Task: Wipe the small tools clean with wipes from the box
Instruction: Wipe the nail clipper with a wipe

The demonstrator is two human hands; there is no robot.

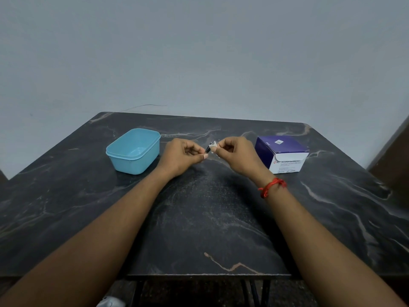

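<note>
The small tool point(208, 147) is a short dark piece with a glint of metal at its upper end. It is held in the air to the left of the box point(281, 152), above the dark marbled surface point(199, 218). Its exact kind is too small to tell. The left hand point(182, 157) pinches the tool's lower end between thumb and fingertips, with the other fingers curled in. A white wipe point(213, 148) is folded against the tool's upper end on the side nearer the box, and the right hand point(235, 155) pinches that wipe between thumb and forefinger, its remaining fingers curled under. The two hands almost meet at the tool, with the right hand just beside the box's left face.

The box itself is purple on top with a white front bearing small print, and it stands on the surface. A red thread point(271, 186) circles the right wrist, nearer the camera than the box. Well to the left of the box, beyond both hands, a light blue plastic tub point(134, 151) sits open on the surface. Behind the box rises a plain grey wall point(199, 52).
</note>
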